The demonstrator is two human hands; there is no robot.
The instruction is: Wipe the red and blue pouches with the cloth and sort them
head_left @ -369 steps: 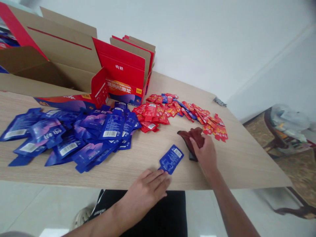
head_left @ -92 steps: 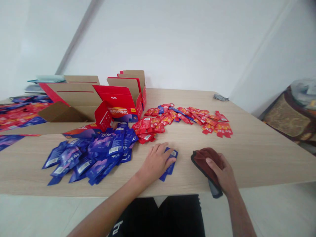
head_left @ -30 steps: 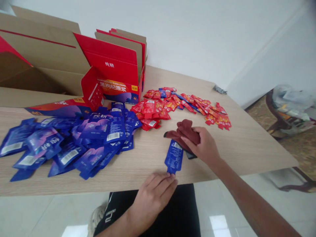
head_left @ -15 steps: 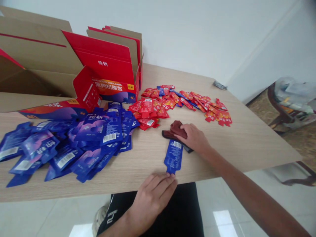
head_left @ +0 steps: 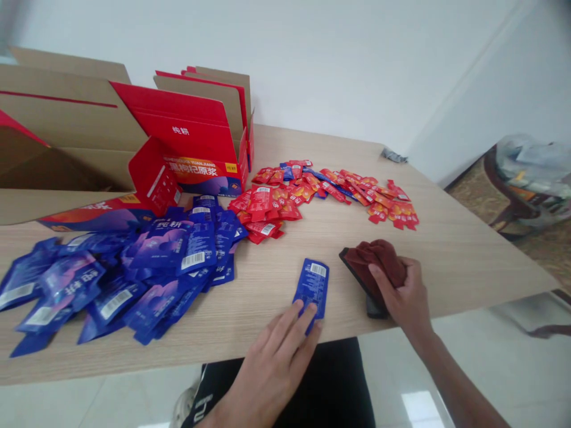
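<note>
My left hand (head_left: 281,353) lies with fingers stretched out flat over the lower end of a single blue pouch (head_left: 313,282), pressing it against the table. The pouch's barcode end points away from me. To the right, my right hand (head_left: 408,294) is closed on a bunched reddish-brown cloth (head_left: 379,261). A dark strip runs along the cloth's left and lower edge; whether it is part of the cloth I cannot tell. The cloth is just off the pouch's right side. A heap of blue pouches (head_left: 156,252) lies left of my hands, with red pouches (head_left: 267,205) farther back.
Open cardboard boxes with red panels (head_left: 187,125) stand at the back left. More red pouches (head_left: 392,205) stretch to the right, with a few blue ones among them. A crumpled grey wrapper (head_left: 394,156) rests near the wall. A chair (head_left: 504,184) holding plastic bags stands beyond the table's right side.
My right hand has moved right and nearer me with the cloth, off the pouch's upper end. My left hand has slid farther up onto the pouch.
</note>
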